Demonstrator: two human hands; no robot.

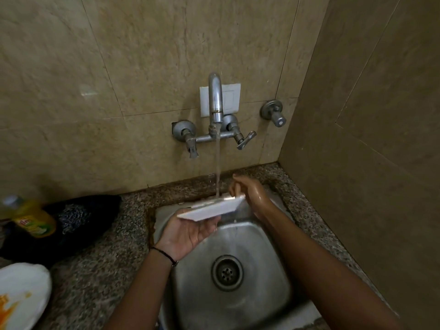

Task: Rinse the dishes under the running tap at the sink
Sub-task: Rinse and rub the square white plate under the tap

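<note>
A white square plate (209, 209) is held nearly flat over the steel sink (269, 236), seen almost edge-on. Water runs from the wall tap (215, 101) and lands on the plate's top. My left hand (188, 234) supports the plate from below, palm up, with a dark band at the wrist. My right hand (247, 189) grips the plate's far right edge, fingers on top. The sink's drain (227, 272) lies below the plate.
On the granite counter (95, 270) at the left stand a yellow dish soap bottle (31, 220), a dark cloth with a scrubber (78, 217) and a white plate with orange stains (21, 294). A separate valve (275, 113) sticks out of the tiled wall at right.
</note>
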